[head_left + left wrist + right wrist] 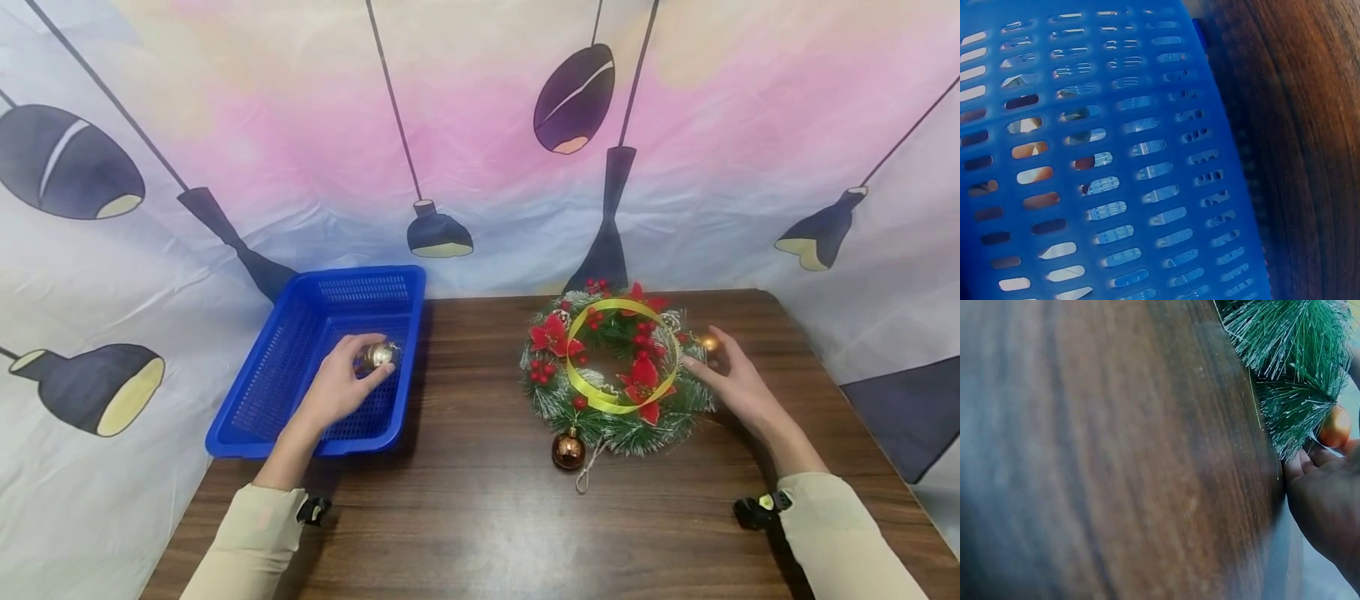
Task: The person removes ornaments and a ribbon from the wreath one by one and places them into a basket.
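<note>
Left hand [341, 387]: inside the basket [258, 392], fingers curled round a gold bauble [379, 355], held just above the slotted floor near the basket's right wall. The grip is a light fingertip one, which suits so small and round a thing.

Basket: blue slotted plastic, at the table's [465, 500] far left corner, overhanging the left edge; the left wrist view shows only its slotted wall [1116, 162] and the wood beside it.

Right hand [738, 379]: at the wreath's [618, 375] right rim, fingers about an orange bauble [708, 342] seated in the needles; whether it is pinched or merely touched cannot be told.

Wreath: flat on the table, toward the far edge, right of centre; green needles, red flowers and berries, yellow ribbon [600, 398]. A copper bauble [567, 449] sits at its near rim, string trailing on the wood.
</note>
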`<state>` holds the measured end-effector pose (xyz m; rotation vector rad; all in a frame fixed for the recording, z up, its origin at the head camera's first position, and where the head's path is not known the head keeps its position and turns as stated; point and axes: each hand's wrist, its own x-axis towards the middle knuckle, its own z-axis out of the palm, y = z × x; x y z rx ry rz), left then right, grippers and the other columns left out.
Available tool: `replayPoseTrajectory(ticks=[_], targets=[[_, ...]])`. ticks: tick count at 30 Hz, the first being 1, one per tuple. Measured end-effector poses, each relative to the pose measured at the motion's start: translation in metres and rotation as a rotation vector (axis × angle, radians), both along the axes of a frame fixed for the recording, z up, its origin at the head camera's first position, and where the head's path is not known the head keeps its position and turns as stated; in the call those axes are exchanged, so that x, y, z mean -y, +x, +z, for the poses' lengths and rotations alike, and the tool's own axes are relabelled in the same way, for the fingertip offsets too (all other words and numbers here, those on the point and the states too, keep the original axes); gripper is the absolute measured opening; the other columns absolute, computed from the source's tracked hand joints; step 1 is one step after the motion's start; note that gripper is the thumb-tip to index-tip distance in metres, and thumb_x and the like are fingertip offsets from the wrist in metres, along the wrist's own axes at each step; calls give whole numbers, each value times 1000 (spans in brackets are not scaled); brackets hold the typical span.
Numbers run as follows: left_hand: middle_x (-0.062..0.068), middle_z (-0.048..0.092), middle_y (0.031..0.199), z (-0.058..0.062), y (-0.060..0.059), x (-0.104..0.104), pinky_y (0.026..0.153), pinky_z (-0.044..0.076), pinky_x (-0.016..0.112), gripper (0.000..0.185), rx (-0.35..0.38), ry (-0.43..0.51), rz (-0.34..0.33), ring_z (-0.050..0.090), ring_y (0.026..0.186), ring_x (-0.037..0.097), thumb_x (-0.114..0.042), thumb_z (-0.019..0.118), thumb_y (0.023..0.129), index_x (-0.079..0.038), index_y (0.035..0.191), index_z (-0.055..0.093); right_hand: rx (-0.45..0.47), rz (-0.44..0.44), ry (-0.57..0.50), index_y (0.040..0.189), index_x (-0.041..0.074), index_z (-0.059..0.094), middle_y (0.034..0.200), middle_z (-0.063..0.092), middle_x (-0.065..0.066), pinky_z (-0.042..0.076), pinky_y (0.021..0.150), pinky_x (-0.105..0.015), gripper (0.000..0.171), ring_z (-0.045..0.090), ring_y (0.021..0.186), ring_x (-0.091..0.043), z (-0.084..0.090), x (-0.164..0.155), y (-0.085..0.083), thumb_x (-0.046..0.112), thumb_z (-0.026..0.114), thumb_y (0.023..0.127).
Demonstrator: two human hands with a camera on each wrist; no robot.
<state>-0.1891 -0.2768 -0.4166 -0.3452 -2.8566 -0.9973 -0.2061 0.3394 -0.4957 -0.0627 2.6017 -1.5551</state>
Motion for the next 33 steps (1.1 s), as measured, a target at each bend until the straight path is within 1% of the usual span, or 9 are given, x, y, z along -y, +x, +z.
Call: replayPoseTrajectory(ticks=[6, 11, 13, 15, 18, 22, 25, 29, 33], targets=[[28, 56, 143, 0, 1, 0, 104, 48, 63, 64, 1, -31, 3, 54, 131, 45, -23, 72, 103, 2, 155, 45, 7, 4, 3, 169, 9, -9, 165, 12, -43, 25, 115, -77, 101, 21, 148, -65, 2, 1, 1, 42, 63, 107], [29, 51, 149, 2, 2, 0, 111, 41, 65, 63, -13, -64, 12, 49, 138, 47, -24, 70, 103, 3, 154, 44, 5, 1, 6, 169, 9, -9, 166, 11, -43, 25, 115, -78, 101, 20, 148, -65, 6, 1, 2, 42, 63, 107], [28, 50, 150, 6, 3, -1, 114, 39, 65, 62, -31, -70, 9, 47, 140, 46, -24, 70, 103, 3, 154, 45, 1, 0, 7, 169, 9, -8, 165, 11, -43, 25, 115, -78, 101, 20, 148, -65, 7, 1, 2, 41, 63, 107], [27, 50, 150, 10, 5, -3, 114, 39, 64, 61, -61, -73, 5, 48, 140, 44, -24, 70, 103, 2, 153, 47, -2, 2, 7, 169, 9, -8, 165, 10, -44, 24, 115, -78, 101, 20, 147, -66, 8, 2, 2, 41, 64, 107], [25, 50, 149, 19, 8, -10, 114, 39, 64, 59, -121, -69, -6, 48, 139, 43, -22, 72, 102, 1, 151, 50, -5, 2, 6, 169, 9, -9, 165, 9, -45, 24, 115, -79, 101, 20, 147, -67, 8, 4, 2, 40, 64, 106], [23, 50, 150, 33, 15, -30, 114, 40, 63, 57, -208, -76, -42, 48, 140, 41, -20, 74, 100, -1, 150, 52, -9, -1, 1, 169, 9, -9, 164, 7, -45, 23, 114, -79, 102, 19, 147, -67, 7, 5, 3, 39, 64, 106], [21, 50, 150, 43, 21, -52, 116, 40, 59, 59, -243, -96, -86, 48, 141, 38, -23, 75, 100, -3, 151, 52, -16, -5, -3, 169, 9, -9, 164, 10, -45, 24, 114, -79, 101, 19, 147, -67, 5, 3, 1, 38, 64, 107], [17, 51, 151, 52, 29, -82, 120, 39, 52, 63, -248, -110, -154, 47, 142, 33, -29, 76, 100, -5, 153, 51, -8, -10, -5, 169, 9, -10, 164, 10, -45, 24, 114, -79, 100, 19, 148, -66, 4, -1, 1, 38, 64, 107], [13, 51, 150, 55, 36, -106, 120, 39, 47, 65, -240, -109, -221, 49, 141, 29, -30, 76, 99, -7, 153, 50, 9, -5, -12, 169, 9, -11, 165, 7, -44, 23, 115, -79, 102, 17, 148, -66, 4, 1, 2, 38, 64, 107]])
